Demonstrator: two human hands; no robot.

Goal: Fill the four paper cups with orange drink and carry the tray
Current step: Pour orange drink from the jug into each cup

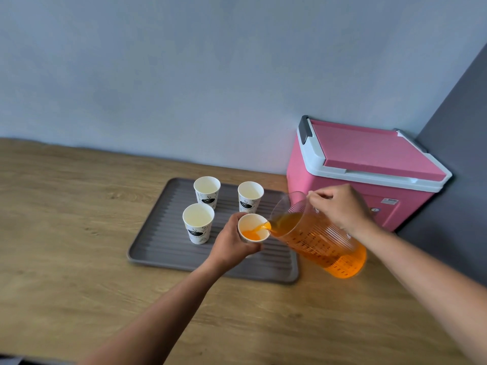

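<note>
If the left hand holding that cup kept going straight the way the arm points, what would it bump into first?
Probably the pitcher: its spout already sits at the rim of the cup in the left hand. Past it stands the pink cooler, though depth is hard to judge.

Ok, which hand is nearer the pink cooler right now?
Right. The right hand grips the pitcher directly in front of the pink cooler; the left hand holds a cup over the tray, farther left.
</note>
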